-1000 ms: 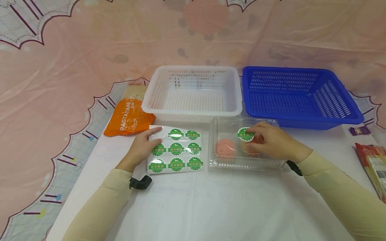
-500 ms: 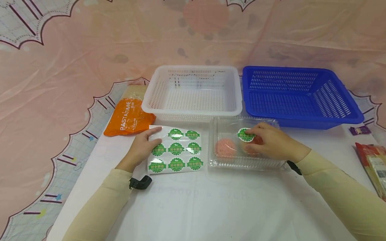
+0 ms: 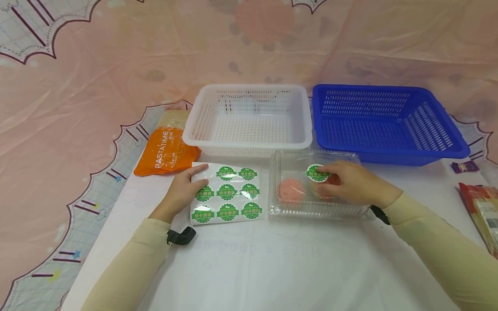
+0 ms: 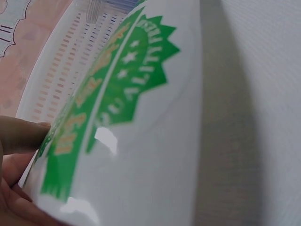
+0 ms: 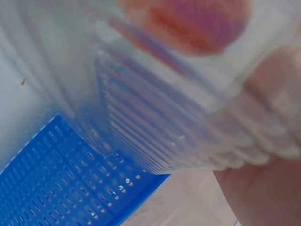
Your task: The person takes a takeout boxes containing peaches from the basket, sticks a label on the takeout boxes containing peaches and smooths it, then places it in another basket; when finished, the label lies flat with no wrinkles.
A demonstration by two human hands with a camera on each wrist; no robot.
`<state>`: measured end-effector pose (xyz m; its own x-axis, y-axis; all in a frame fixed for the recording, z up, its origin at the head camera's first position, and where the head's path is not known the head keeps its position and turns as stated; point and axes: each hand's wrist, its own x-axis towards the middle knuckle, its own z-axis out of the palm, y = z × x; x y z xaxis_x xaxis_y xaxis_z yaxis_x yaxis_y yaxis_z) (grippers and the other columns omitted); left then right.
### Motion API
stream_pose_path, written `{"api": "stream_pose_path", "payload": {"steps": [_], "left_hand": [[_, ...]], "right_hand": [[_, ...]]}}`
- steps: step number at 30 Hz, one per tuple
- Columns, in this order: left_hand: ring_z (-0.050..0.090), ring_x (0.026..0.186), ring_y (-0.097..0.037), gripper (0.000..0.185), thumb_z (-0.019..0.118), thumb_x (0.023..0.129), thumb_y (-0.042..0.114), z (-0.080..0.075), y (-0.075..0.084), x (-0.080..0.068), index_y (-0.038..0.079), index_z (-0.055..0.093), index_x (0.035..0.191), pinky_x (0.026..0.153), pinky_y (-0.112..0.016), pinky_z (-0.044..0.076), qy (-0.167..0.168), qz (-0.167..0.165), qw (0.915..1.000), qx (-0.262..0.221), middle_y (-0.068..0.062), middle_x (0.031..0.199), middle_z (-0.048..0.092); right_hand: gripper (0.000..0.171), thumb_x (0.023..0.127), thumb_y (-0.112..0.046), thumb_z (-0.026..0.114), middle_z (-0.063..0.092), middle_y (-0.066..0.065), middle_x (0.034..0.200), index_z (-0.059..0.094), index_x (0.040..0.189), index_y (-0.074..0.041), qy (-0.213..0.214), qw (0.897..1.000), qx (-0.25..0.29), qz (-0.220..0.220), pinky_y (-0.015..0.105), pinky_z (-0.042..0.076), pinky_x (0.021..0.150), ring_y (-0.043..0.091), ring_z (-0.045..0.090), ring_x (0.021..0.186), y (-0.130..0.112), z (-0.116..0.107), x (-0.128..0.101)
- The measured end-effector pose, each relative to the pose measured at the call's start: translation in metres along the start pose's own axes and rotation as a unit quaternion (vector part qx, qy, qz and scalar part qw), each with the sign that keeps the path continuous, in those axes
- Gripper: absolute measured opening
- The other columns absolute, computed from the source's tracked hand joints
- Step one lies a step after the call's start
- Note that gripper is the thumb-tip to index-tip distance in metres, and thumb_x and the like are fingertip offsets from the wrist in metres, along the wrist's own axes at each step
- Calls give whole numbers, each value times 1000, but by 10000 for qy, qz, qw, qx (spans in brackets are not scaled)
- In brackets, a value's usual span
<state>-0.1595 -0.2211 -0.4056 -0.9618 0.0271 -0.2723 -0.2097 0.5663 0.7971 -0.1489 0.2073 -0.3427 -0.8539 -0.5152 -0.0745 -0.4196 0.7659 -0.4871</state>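
Sticker (image 3: pixel 317 173) lies on the clear box (image 3: pixel 295 207) lid, near the tabletop's middle, under the right hand's (image 3: pixel 352 183) flat fingertips. Left hand (image 3: pixel 183 190) rests open on the sheet's (image 3: pixel 227 194) left edge. White basket (image 3: pixel 249 142) and blue basket (image 3: pixel 389 155) stand behind.

Person, two arms in view, bare hands

Left hand (image 3: pixel 183 190) and right hand (image 3: pixel 355 183) uncovered, no rings or gloves. Both forearms in snug cream-beige long sleeves (image 3: pixel 128 263) ending at the wrists. A black strap-mounted device (image 3: pixel 180 236) sits at each wrist, underside, partly hidden on the right.
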Motion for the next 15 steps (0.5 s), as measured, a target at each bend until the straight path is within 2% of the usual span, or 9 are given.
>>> {"api": "stream_pose_path", "payload": {"steps": [5, 10, 15], "left_hand": [[17, 149, -36, 55, 58, 100, 19, 1, -1, 1, 16, 45, 153, 116, -60, 18, -3, -36, 10000, -22, -14, 163, 25], [20, 148, -36, 55, 58, 100, 19, 2, -2, 1, 15, 44, 153, 117, -61, 17, -34, -29, 10000, -7, -15, 162, 27], [26, 143, -36, 56, 58, 100, 21, 2, -4, 3, 16, 43, 153, 117, -61, 18, -103, -94, 9999, 15, -14, 162, 27]], "right_hand": [[58, 92, -41, 72, 58, -3, 84, 62, 135, -2, -30, 9999, -11, 111, 33, 44, 66, 15, 50, 77, 1, -2, -1], [47, 93, -34, 72, 52, 1, 84, 68, 129, -3, 150, 9998, -97, 45, 33, 39, 64, 18, 45, 78, 2, -2, -2], [35, 93, -25, 73, 55, 12, 101, 73, 119, -3, 445, 9990, -39, 65, 38, 42, 70, 25, 50, 86, 6, 0, 0]]}}
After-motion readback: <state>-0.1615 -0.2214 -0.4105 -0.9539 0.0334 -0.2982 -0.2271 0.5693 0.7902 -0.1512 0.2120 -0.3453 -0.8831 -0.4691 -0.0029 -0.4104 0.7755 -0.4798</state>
